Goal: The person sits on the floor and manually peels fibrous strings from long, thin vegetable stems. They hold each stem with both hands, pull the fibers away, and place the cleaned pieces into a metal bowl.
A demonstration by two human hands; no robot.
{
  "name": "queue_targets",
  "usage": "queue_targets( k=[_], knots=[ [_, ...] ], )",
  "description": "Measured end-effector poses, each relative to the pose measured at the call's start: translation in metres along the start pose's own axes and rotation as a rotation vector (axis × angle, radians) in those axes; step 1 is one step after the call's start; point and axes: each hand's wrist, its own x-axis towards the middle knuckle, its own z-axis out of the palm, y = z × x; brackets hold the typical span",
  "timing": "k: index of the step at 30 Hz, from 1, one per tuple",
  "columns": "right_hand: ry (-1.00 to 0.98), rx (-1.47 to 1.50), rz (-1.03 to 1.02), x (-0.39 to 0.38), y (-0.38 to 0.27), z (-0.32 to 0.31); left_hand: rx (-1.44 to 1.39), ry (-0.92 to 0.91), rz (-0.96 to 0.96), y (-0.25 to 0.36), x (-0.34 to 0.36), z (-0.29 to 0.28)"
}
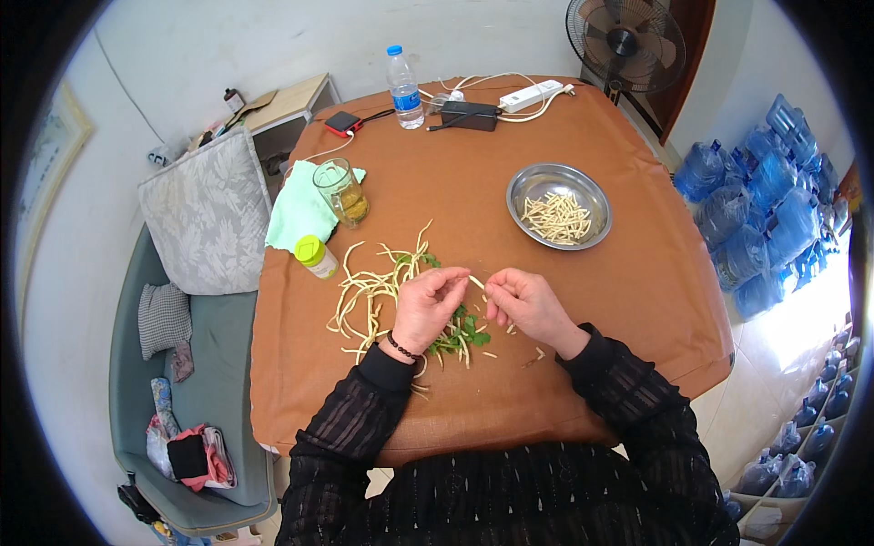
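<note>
Hands [426, 305] [528, 303] pinch a stem [477, 282]; steel bowl [534, 186] holds short pieces [557, 221]

At centre, the bare left hand [426, 308] hides part of the long, thin, pale-yellow strands [375, 284]. The upper edge crops the round black fan [622, 42] at right; the lower edge, the black patterned garment [510, 491].

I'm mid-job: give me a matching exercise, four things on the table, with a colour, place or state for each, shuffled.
Things:
1. Metal bowl
2. Small jar
3. Plastic bottle
4. Long pale stems

Descriptions:
A. Blue cap
B. Lying beside the left hand
C. Holding short pale pieces
D. Lime-green lid

Pairs: 1-C; 2-D; 3-A; 4-B
</note>
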Motion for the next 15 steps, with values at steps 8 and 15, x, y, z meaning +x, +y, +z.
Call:
queue_targets(
  k=[8,15],
  knots=[
    [0.076,-0.101,-0.094,-0.003,0.005,0.009,0.245,0.030,0.137,-0.002,0.000,0.002],
    [0.108,-0.202,-0.142,-0.002,0.006,0.012,0.444,0.056,0.203,-0.001,-0.001,0.004]
  ],
)
